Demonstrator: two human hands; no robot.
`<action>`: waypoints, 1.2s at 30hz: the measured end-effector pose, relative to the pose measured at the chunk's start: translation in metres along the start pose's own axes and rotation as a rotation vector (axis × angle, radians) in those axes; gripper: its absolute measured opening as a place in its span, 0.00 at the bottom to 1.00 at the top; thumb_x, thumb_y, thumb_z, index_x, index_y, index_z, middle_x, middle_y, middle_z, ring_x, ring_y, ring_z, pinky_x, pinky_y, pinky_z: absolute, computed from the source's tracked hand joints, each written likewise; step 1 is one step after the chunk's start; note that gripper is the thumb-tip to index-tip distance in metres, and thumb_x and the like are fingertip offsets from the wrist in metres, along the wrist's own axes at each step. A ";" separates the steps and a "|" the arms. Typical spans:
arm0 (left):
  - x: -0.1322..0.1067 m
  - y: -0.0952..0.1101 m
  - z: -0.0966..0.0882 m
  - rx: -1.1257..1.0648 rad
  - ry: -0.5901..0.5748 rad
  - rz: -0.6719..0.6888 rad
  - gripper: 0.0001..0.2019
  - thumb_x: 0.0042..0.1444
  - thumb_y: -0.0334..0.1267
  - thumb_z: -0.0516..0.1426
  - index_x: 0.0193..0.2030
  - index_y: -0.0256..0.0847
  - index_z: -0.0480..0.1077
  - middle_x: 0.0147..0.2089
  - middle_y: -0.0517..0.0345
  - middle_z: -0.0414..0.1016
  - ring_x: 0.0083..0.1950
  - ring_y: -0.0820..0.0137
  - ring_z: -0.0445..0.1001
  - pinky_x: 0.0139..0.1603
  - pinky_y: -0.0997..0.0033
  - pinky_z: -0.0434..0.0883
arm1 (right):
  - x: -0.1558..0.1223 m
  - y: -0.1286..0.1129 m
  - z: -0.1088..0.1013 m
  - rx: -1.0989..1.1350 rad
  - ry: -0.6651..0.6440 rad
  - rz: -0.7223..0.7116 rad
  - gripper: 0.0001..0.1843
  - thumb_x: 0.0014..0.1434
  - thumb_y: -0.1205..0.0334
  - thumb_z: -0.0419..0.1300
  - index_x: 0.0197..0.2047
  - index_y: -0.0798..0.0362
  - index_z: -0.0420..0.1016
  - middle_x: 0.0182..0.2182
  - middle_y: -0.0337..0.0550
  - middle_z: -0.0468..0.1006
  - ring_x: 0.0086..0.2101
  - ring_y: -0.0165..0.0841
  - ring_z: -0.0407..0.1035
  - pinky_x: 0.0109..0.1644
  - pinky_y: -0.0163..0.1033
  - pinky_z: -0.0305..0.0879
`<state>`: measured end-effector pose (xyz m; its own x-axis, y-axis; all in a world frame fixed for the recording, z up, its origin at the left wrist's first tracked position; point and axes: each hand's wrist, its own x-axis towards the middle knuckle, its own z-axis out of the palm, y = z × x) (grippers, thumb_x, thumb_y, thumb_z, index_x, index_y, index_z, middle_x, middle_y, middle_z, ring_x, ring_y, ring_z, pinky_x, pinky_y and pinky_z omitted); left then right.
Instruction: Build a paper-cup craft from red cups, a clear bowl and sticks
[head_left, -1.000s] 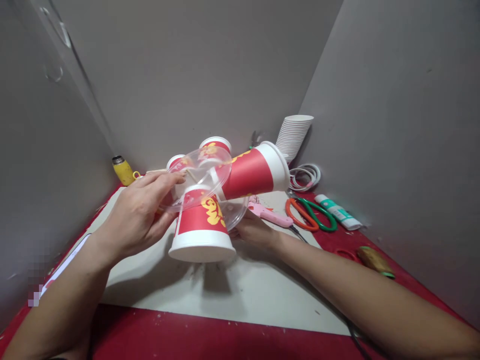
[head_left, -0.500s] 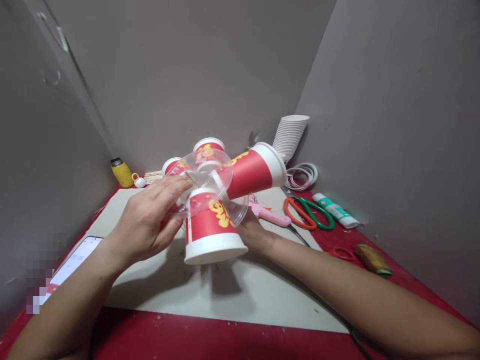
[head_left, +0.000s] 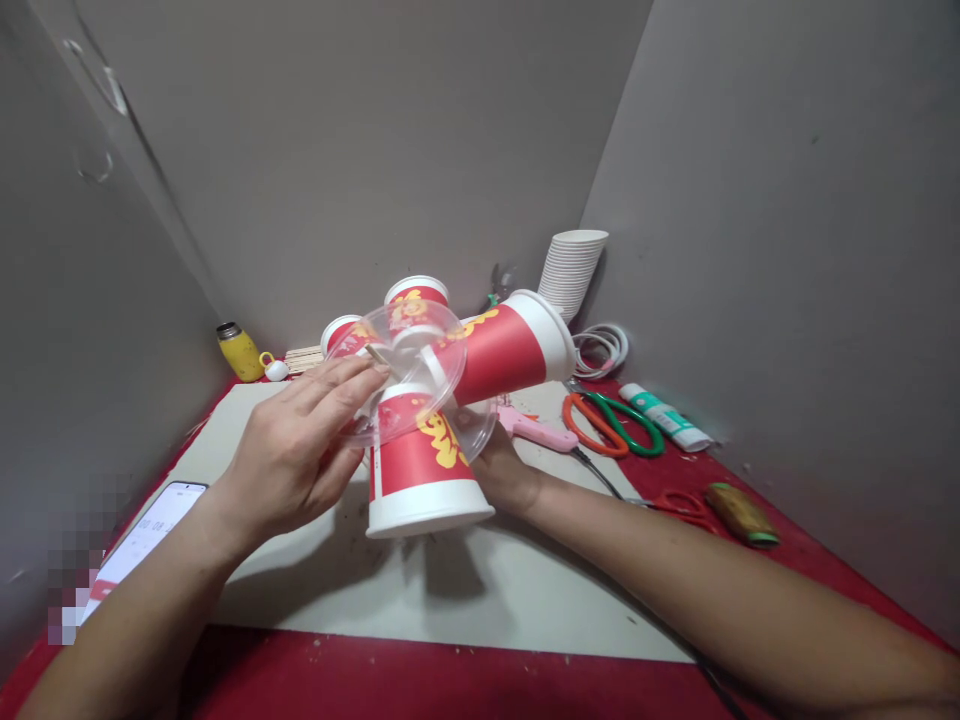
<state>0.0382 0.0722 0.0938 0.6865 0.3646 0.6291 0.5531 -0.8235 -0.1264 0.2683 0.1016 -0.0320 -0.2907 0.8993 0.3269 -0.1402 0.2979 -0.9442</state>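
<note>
Clear plastic discs (head_left: 411, 362), one over the other, are pinched near eight o'clock by the fingers (head_left: 352, 385) of the left hand (head_left: 300, 440). The right hand (head_left: 510, 470) comes in from four o'clock, underneath; its fingers are hidden, so whether they grip cannot be told. A thin stick (head_left: 377, 356) pokes up beside the left fingertips.

Around the discs, raised above a pale sheet (head_left: 525, 600), four red-and-white paper cups point their narrow ends inward: a near cup (head_left: 424, 460) at six o'clock, a tilted cup (head_left: 502, 350) at three, a back cup (head_left: 416, 297) at twelve, and a partly covered cup (head_left: 342, 330) at ten.

Farther out on the red tabletop (head_left: 450, 690), a pink glue gun (head_left: 540, 430) lies toward four o'clock, a coiled cable (head_left: 602, 350) at three, a leaning cup stack (head_left: 574, 270) at two, a yellow bottle (head_left: 240, 352) at nine and a phone (head_left: 146, 540) at eight.
</note>
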 end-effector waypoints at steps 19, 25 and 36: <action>0.001 -0.007 -0.004 -0.013 -0.078 -0.052 0.22 0.63 0.33 0.51 0.64 0.37 0.66 0.63 0.41 0.73 0.64 0.55 0.72 0.64 0.50 0.70 | 0.005 -0.012 0.007 -0.103 -0.113 -0.202 0.13 0.65 0.58 0.59 0.51 0.46 0.78 0.51 0.48 0.80 0.56 0.44 0.71 0.65 0.56 0.64; 0.001 -0.007 -0.002 0.012 -0.096 -0.061 0.22 0.63 0.34 0.51 0.64 0.38 0.66 0.63 0.43 0.73 0.64 0.55 0.72 0.64 0.50 0.71 | 0.004 -0.003 0.005 -0.200 -0.090 -0.198 0.12 0.64 0.58 0.59 0.49 0.45 0.79 0.47 0.47 0.81 0.60 0.46 0.67 0.59 0.54 0.70; 0.001 -0.007 -0.002 0.042 -0.091 -0.037 0.21 0.64 0.33 0.51 0.64 0.37 0.66 0.62 0.44 0.74 0.64 0.55 0.72 0.64 0.49 0.71 | 0.001 -0.002 0.008 -0.181 -0.070 -0.215 0.13 0.63 0.57 0.60 0.50 0.46 0.80 0.47 0.47 0.82 0.57 0.46 0.70 0.57 0.53 0.72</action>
<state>0.0341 0.0773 0.0964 0.7041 0.4341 0.5620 0.5969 -0.7905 -0.1371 0.2606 0.0994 -0.0296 -0.3379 0.7867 0.5167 -0.0360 0.5377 -0.8423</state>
